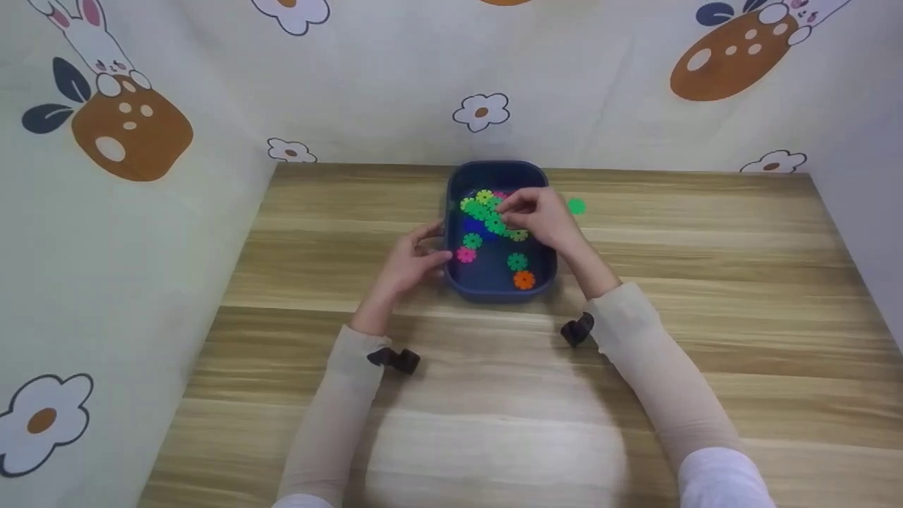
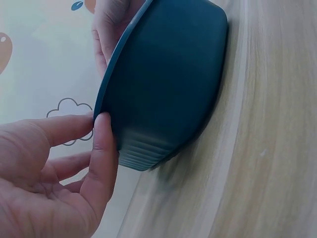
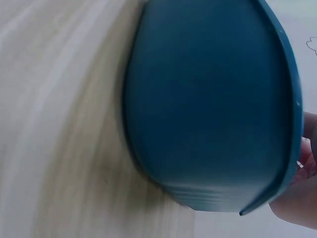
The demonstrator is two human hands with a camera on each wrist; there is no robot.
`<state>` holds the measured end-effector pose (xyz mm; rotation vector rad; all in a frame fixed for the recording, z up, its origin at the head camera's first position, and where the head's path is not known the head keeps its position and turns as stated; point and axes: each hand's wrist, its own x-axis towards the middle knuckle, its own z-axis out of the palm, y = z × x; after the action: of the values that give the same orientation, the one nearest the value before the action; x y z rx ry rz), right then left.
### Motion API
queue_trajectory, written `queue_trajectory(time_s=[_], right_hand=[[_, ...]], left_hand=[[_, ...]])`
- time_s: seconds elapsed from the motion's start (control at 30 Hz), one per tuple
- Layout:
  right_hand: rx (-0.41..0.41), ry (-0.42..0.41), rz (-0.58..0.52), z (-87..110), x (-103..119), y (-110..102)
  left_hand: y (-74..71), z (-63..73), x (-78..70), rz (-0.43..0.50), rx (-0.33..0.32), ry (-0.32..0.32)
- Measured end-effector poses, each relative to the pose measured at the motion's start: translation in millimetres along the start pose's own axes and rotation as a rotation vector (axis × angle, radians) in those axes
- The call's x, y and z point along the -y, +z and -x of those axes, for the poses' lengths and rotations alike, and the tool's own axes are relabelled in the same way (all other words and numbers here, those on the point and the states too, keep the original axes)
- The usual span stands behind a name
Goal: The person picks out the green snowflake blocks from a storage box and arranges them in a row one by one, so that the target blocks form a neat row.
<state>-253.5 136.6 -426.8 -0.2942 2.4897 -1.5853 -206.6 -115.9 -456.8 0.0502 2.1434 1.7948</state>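
A dark blue plastic bin [image 1: 496,296] stands on the table, with small flower-shaped plastic discs lying loose inside. My left hand [image 1: 413,262] grips the bin's left rim, thumb on the rim and fingers against the outer side. In the left wrist view, thumb and index finger of the left hand [image 2: 64,163] meet at the rim. Over the right half of the bin, my right hand [image 1: 544,217] pinches at a green notched disc [image 1: 496,224] among the heap. The bin wall hides most of the right hand [image 3: 294,201] in the right wrist view.
A bright green disc [image 1: 577,206] lies on the wooden table [image 1: 705,282], right of the bin. Inside are an orange disc [image 1: 524,280], a pink disc [image 1: 466,254] and several green and yellow ones. A patterned cloth wall [image 1: 395,85] rises behind the table.
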Motion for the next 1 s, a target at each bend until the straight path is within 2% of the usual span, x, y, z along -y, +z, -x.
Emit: queue_trajectory(time_s=[0.17, 0.43, 0.77, 1.0], right_hand=[[-0.031, 0.019, -0.041, -0.6, 0, -9], [-0.09, -0.01, -0.069, -0.6, 0, -27], [-0.163, -0.007, -0.147, 3.6, -4, -49], [-0.217, -0.016, -0.167, 8.9, -12, -67]], left_hand=[[0.9, -0.8, -0.9, 0.01, -0.006, -0.007], [1.3, -0.5, -2.4, 0.026, -0.01, -0.017], [0.3, -4.1, 2.0, 0.073, -0.01, 0.0], [2.1, -3.5, 4.8, 0.064, -0.002, 0.008]])
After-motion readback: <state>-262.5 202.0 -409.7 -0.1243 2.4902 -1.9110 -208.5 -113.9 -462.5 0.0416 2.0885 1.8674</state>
